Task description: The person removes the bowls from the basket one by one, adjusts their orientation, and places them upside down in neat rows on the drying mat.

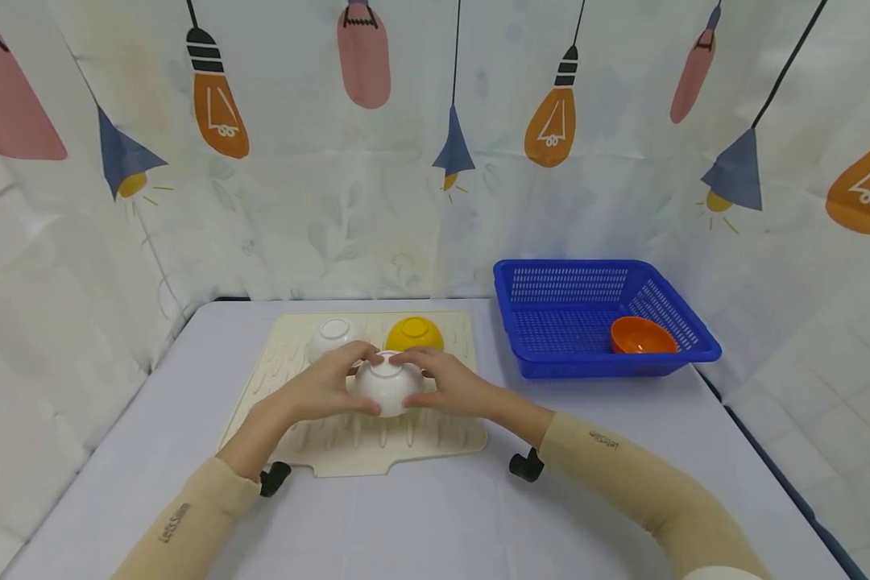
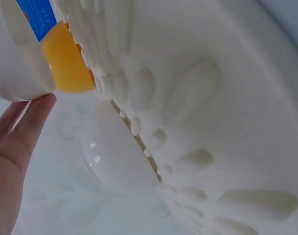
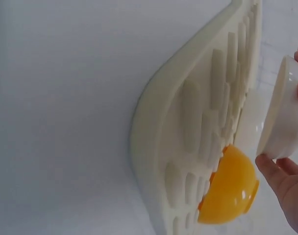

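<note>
A white bowl, turned upside down, is held between both hands over the front half of a cream ridged drying mat. My left hand grips its left side and my right hand its right side, thumbs toward me. In the right wrist view a gap shows between the white bowl's rim and the mat. Behind it, a second white bowl and a yellow bowl rest upside down on the mat. The left wrist view shows the yellow bowl close past the held one.
A blue plastic basket stands at the back right of the white-covered table. Inside it, at the right, sits an orange bowl. A patterned curtain hangs behind the table.
</note>
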Tool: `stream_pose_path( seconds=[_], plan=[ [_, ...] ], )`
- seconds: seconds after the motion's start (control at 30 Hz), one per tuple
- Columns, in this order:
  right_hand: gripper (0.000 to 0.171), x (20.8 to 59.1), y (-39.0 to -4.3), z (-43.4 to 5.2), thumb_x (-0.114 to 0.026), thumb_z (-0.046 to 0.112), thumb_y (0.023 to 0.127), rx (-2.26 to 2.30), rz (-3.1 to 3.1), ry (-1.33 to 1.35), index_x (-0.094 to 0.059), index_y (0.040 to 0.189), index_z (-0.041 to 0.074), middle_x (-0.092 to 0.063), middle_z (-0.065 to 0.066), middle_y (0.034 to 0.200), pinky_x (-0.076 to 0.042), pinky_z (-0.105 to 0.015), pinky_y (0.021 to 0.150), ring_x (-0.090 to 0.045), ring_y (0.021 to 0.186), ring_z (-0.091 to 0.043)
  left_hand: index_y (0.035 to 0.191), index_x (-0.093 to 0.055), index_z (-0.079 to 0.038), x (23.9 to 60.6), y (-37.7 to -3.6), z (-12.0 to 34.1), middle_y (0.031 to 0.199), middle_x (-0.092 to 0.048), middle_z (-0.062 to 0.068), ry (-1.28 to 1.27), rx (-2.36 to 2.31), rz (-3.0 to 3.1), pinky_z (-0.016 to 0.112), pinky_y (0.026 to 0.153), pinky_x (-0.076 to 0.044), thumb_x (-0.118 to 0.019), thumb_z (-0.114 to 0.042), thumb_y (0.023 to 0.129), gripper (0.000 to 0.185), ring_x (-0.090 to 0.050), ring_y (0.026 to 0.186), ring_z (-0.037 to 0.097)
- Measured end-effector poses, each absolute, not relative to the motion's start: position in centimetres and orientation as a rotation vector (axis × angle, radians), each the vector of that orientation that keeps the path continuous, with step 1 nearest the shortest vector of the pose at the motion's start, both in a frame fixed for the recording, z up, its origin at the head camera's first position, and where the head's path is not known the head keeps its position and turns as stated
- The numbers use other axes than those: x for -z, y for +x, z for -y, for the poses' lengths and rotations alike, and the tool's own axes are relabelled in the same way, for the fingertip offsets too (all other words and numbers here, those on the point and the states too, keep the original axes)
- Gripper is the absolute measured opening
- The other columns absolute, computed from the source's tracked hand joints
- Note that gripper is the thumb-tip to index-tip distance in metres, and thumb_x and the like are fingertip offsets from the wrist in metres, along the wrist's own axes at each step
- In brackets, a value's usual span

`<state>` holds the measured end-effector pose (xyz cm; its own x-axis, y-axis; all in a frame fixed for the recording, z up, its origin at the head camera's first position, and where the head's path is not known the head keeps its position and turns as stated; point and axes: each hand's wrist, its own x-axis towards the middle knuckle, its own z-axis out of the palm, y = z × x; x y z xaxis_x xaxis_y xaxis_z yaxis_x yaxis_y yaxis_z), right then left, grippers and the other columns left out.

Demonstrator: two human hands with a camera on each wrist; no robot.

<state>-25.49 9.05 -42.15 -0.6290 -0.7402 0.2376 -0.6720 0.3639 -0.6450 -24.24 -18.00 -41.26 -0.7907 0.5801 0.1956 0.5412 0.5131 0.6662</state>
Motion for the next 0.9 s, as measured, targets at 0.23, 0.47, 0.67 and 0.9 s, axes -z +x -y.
stream_pose_path(
  seconds=[0.23, 0.47, 0.67, 0.9],
  plan=[
    [0.061, 42.3, -25.5, -6.9, -0.079, 0.024, 0.093, 1.055, -2.581, -1.263, -0.054, 0.148, 0.016, -0.052, -0.007, 0.148, -0.05, -0.036, 0.101, -0.051, 0.131, -0.022, 0.119, -0.059, -0.017, 41.1, -24.2, 19.9, 0.129, -0.059, -0.001, 0.956, -1.158, -2.692, 0.052, 0.103, -0.049, -0.096, -0.035, 0.071, 0.063, -0.057, 0.121, 0.024],
    [0.062, 42.6, -25.5, -4.6, -0.081, 0.025, 0.092, 1.014, -2.619, -1.258, -0.054, 0.147, 0.019, -0.054, -0.005, 0.145, -0.046, -0.033, 0.105, -0.049, 0.131, -0.021, 0.119, -0.06, -0.018, 41.1, -23.7, 21.8, 0.134, -0.059, 0.002, 0.9, -1.123, -2.735, 0.051, 0.102, -0.05, -0.097, -0.034, 0.071, 0.063, -0.058, 0.122, 0.03],
    [0.062, 42.9, -25.0, -2.7, -0.081, 0.026, 0.092, 0.992, -2.648, -1.244, -0.054, 0.147, 0.019, -0.052, -0.008, 0.146, -0.044, -0.03, 0.107, -0.05, 0.131, -0.022, 0.119, -0.059, -0.014, 41.2, -23.7, 23.4, 0.131, -0.059, 0.004, 0.916, -1.141, -2.697, 0.051, 0.104, -0.049, -0.097, -0.027, 0.071, 0.062, -0.055, 0.126, 0.03],
    [0.061, 43.4, -24.6, -1.1, -0.081, 0.026, 0.091, 0.99, -2.67, -1.239, -0.054, 0.146, 0.018, -0.051, -0.01, 0.145, -0.044, -0.026, 0.105, -0.051, 0.13, -0.021, 0.121, -0.059, -0.014, 41.4, -23.5, 24.9, 0.132, -0.059, 0.003, 0.882, -1.135, -2.673, 0.05, 0.106, -0.047, -0.096, -0.029, 0.072, 0.063, -0.054, 0.128, 0.03]
  ],
)
